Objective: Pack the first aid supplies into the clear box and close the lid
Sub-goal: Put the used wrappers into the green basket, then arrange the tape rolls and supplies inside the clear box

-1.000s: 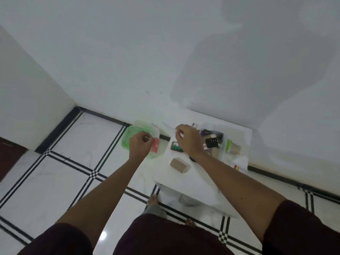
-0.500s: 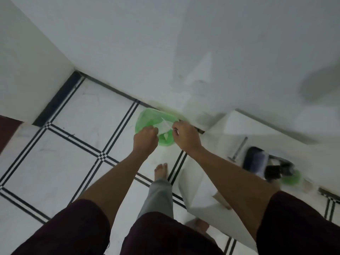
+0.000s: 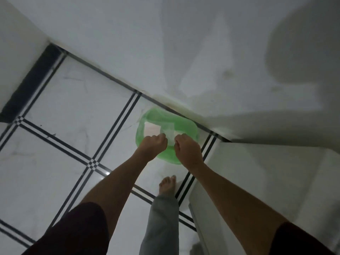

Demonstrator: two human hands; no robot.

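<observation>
Both hands pinching a thin clear wrapper (image 3: pixel 170 134) over a green bin (image 3: pixel 185 126).
Left hand (image 3: pixel 152 144) and right hand (image 3: pixel 186 150) are closing narrow; tearing evenly, bin at twelve o'clock, would probably keep scraps contained.

Home room — tiled floor (image 3: pixel 60 115), bare foot (image 3: pixel 167 184).

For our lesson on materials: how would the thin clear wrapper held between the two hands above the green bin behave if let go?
The wrapper looks see-through and thin, so probably floppy and very light. Pinched between left hand and right hand, it would likely flutter toward the green bin rather than drop straight.
</observation>
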